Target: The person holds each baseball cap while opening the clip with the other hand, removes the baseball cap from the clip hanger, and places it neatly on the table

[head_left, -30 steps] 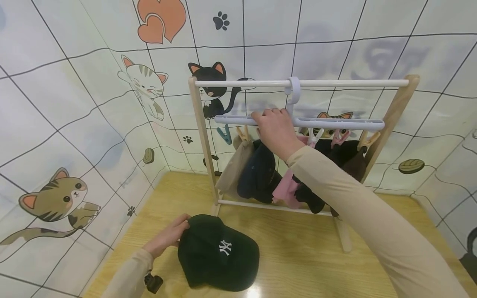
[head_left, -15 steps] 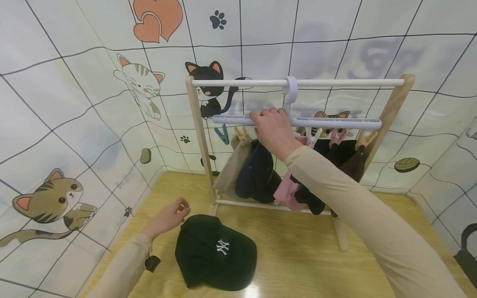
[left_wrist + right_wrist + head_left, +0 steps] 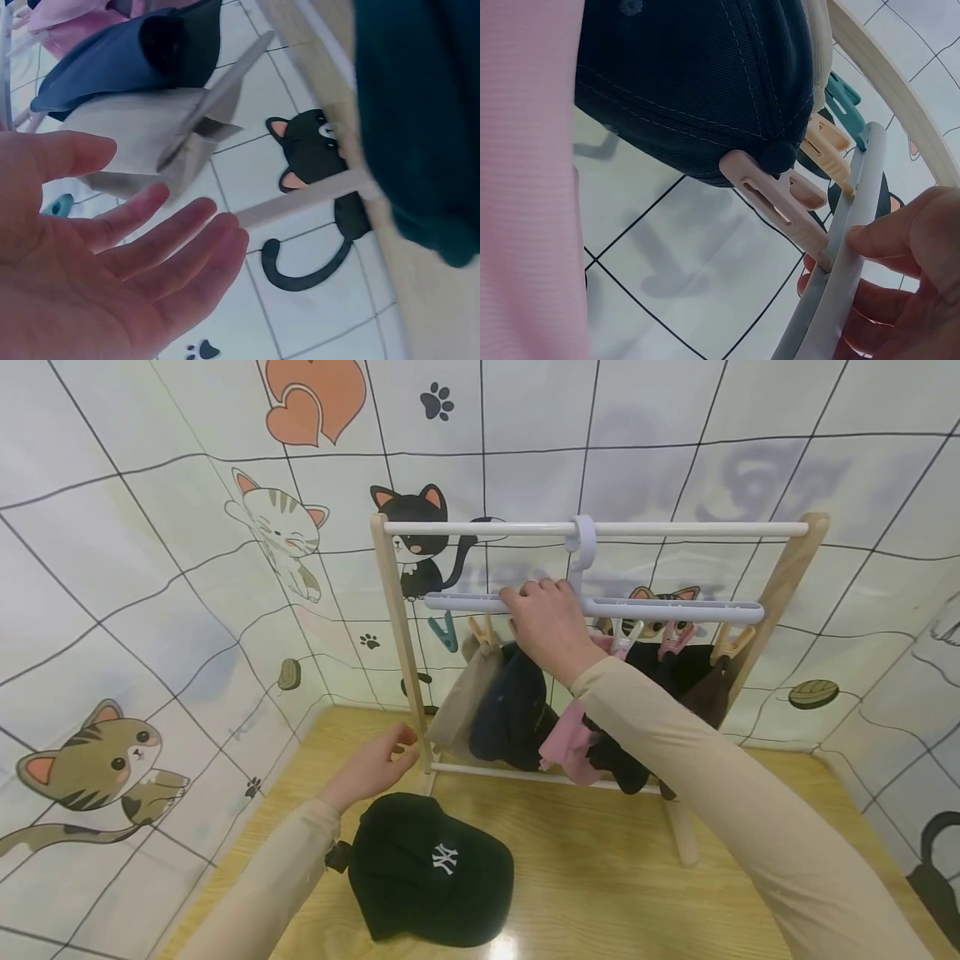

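My right hand (image 3: 549, 628) grips the bar of a pale clip hanger (image 3: 675, 609), left of its hook. In the right wrist view its thumb and fingers (image 3: 885, 300) curl round that bar beside a pale pink clip (image 3: 776, 206) holding a navy cap (image 3: 697, 75). My left hand (image 3: 375, 768) hovers near the rack's left post, fingers loosely bent, holding nothing. In the left wrist view the palm (image 3: 82, 277) shows below the hanging beige cap (image 3: 135, 127). Under the left forearm's right side, a dark green cap (image 3: 420, 877) with a white emblem lies on the table.
The hanger hooks over the white top rod (image 3: 697, 529) of a wooden rack (image 3: 397, 610). A teal clip (image 3: 444, 632) hangs at the hanger's left end with no cap in it. Pink, black and brown headwear hangs at right. A cat-print sheet (image 3: 187, 610) surrounds the wooden table (image 3: 585, 893).
My left hand has let go of the dark green cap and moved up and right toward the rack's left post. The right hand keeps its grip on the hanger bar.
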`<action>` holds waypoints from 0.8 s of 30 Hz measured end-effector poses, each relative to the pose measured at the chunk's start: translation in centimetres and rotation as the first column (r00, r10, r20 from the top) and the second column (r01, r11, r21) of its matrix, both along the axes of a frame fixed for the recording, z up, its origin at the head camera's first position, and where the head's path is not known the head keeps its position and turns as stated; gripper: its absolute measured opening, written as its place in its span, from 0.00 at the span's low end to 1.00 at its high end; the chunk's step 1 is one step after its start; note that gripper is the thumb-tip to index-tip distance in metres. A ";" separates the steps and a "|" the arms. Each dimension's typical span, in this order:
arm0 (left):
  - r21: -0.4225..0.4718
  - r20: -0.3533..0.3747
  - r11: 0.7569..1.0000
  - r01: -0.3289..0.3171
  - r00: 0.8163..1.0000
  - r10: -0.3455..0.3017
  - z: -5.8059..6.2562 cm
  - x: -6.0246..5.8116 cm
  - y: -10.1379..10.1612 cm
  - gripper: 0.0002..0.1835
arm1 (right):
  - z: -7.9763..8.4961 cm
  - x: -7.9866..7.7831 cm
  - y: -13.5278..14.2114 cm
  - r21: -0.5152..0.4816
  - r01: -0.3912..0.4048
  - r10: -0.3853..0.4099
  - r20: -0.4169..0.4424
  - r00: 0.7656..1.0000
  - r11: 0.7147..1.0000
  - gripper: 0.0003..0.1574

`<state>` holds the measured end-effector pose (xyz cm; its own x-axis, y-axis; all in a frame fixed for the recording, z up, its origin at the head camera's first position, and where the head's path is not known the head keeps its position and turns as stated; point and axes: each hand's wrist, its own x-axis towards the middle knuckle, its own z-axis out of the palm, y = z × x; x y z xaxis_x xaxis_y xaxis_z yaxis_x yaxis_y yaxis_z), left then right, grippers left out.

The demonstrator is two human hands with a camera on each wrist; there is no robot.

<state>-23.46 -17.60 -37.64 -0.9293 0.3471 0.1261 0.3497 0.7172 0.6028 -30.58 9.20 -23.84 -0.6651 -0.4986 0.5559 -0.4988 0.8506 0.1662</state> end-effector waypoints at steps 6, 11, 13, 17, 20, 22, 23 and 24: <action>0.035 -0.050 0.999 0.031 0.998 -0.030 1.8 -1.7 2.0 0.19 | -0.1 -0.2 0.2 -0.007 0.003 -0.003 -0.009 1.000 1.000 0.16; 0.037 -0.082 0.998 0.060 0.995 -0.057 3.4 -3.3 4.4 0.24 | 0.0 -0.3 0.2 0.001 0.017 -0.017 0.001 1.000 1.000 0.16; 0.031 -0.097 0.998 0.062 0.994 -0.059 3.7 -3.8 5.2 0.26 | 0.0 -0.3 0.2 0.008 0.023 -0.023 0.010 1.000 1.000 0.17; 0.007 -0.144 0.999 0.044 0.989 -0.043 4.0 -4.5 6.5 0.29 | 0.1 -0.1 0.1 0.021 0.029 -0.029 0.033 0.999 0.999 0.18; 0.016 -0.140 1.000 0.026 0.990 -0.023 4.1 -4.8 7.2 0.29 | 0.0 0.0 0.1 0.024 0.025 -0.026 0.040 0.999 0.999 0.19; 0.033 -0.126 0.999 0.016 0.992 -0.012 4.1 -5.1 7.5 0.29 | 0.0 0.0 0.1 0.026 0.024 -0.025 0.041 0.999 0.999 0.19; 0.041 -0.118 0.999 0.012 0.993 -0.007 4.1 -5.2 7.6 0.30 | 0.0 -0.1 0.1 0.026 0.022 -0.023 0.040 0.999 0.999 0.20; 0.047 -0.112 0.999 0.009 0.994 -0.004 4.1 -5.2 7.7 0.30 | -0.1 -0.1 0.1 0.027 0.020 -0.021 0.039 0.999 0.999 0.20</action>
<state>-28.71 -9.92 -33.59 -0.9062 0.3442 0.2456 0.4214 0.6862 0.5929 -30.64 9.28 -23.90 -0.6965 -0.4989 0.5158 -0.4876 0.8564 0.1699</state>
